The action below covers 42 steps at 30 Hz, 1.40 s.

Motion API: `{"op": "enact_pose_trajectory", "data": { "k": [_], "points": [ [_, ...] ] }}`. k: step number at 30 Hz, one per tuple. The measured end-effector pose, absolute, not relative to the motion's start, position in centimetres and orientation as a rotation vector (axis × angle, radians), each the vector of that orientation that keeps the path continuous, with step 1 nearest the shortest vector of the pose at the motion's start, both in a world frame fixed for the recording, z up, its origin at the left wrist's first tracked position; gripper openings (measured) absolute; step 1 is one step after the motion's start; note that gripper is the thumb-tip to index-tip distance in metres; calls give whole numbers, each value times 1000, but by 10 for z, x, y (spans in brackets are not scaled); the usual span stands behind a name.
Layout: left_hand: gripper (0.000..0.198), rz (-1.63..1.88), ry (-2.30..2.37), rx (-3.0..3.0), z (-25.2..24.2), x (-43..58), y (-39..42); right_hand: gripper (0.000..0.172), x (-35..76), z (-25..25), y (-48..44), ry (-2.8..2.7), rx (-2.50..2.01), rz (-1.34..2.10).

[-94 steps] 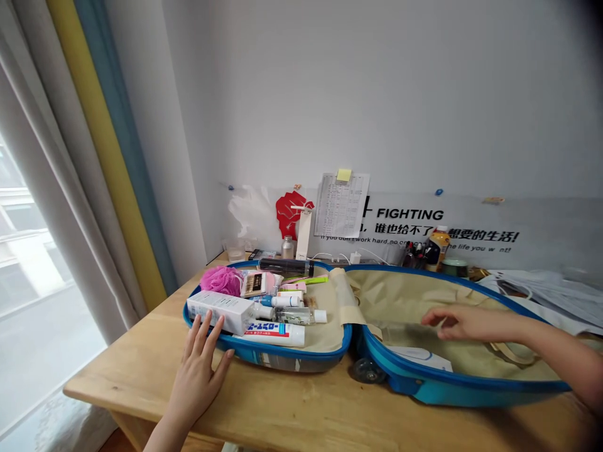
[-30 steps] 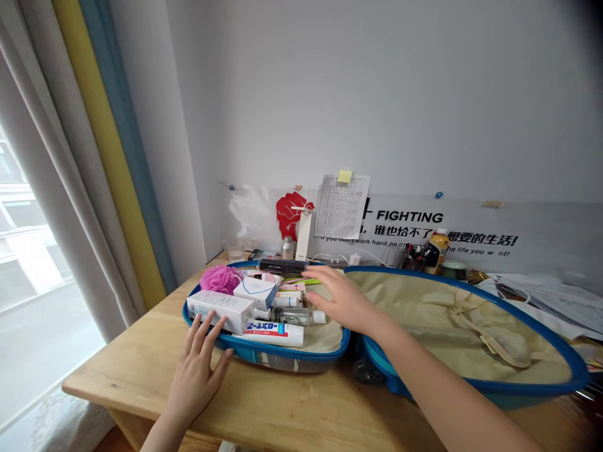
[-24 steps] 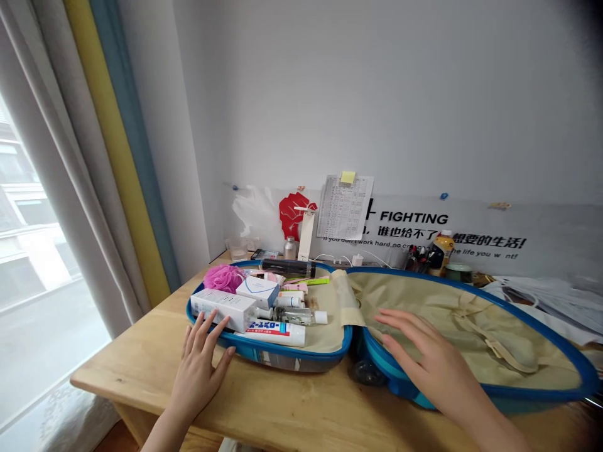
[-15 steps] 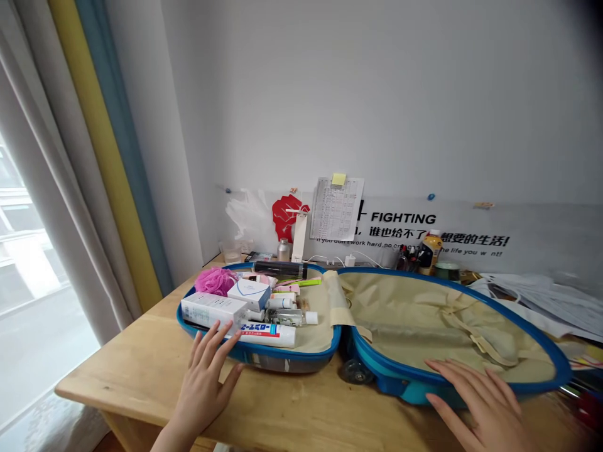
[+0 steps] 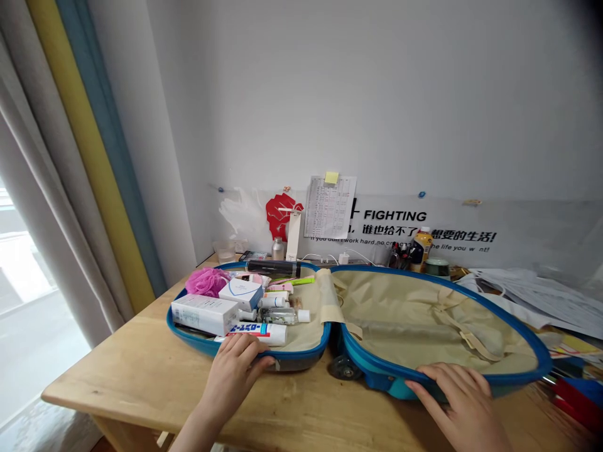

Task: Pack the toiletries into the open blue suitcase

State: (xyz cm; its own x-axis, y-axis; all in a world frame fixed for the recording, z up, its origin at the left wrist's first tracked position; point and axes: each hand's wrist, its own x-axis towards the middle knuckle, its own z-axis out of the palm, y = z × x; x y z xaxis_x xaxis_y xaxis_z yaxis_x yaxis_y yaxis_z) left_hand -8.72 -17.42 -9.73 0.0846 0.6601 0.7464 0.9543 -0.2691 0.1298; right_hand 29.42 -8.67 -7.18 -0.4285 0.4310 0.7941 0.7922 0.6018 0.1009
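An opened blue suitcase (image 5: pixel 518 379) with beige lining lies on the table, its two halves side by side. My left hand (image 5: pixel 240 370) curls its fingers over the front rim of the left half, close to a toothpaste tube (image 5: pixel 273 334). My right hand (image 5: pixel 459 395) grips the front rim of the right half, thumb on the outside. The left half holds a pink bath puff (image 5: pixel 207 282), a long white box (image 5: pixel 203 314), a smaller white box (image 5: pixel 241 294), a clear bottle (image 5: pixel 277 315) and a dark cylinder (image 5: pixel 273 268). Beige lining and a strap (image 5: pixel 471 342) show in the right half.
The wooden table (image 5: pixel 117 370) carries the suitcase. Behind it stand a metallic bottle (image 5: pixel 277 249), a yellow-labelled drink bottle (image 5: pixel 421 248) and pens (image 5: pixel 399 255). Papers (image 5: pixel 541 295) lie at the right. Curtains (image 5: pixel 94 150) hang at the left.
Both hands have come onto the suitcase's front rim and closed around it, the left moving right, the right slightly left. The view has shifted slightly.
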Motion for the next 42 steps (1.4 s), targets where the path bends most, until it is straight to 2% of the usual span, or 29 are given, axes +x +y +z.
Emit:
{"op": "enact_pose_trajectory", "data": {
  "k": [6,15,20,24,29,32,37,42],
  "points": [
    [38,-1071,-1580,-1941,-96,-101,-184,31,275,-66,-101,-2088,-830,-642],
    [31,-959,-1539,-1869,-104,-145,-205,17,242,-67,-115,-2124,-740,-603],
    [28,-919,-1519,-1820,-99,-172,-223,4,220,-77,-123,-2132,-733,-424],
    [27,-878,-1501,-1787,-94,-192,-237,3,195,-83,-134,-2104,-745,-259],
    [26,-856,-1569,-1752,-96,-215,-250,30,161,-85,-144,-1957,-758,-151],
    [28,-884,-1610,-1739,-98,-226,-254,37,144,-86,-146,-1853,-716,-127],
    [36,-969,-1728,-1681,-99,-233,-257,35,129,-91,-144,-1834,-652,-173],
    [36,-1022,-1804,-1688,-97,-226,-257,27,148,-79,-142,-1954,-601,-194]
  ]
}}
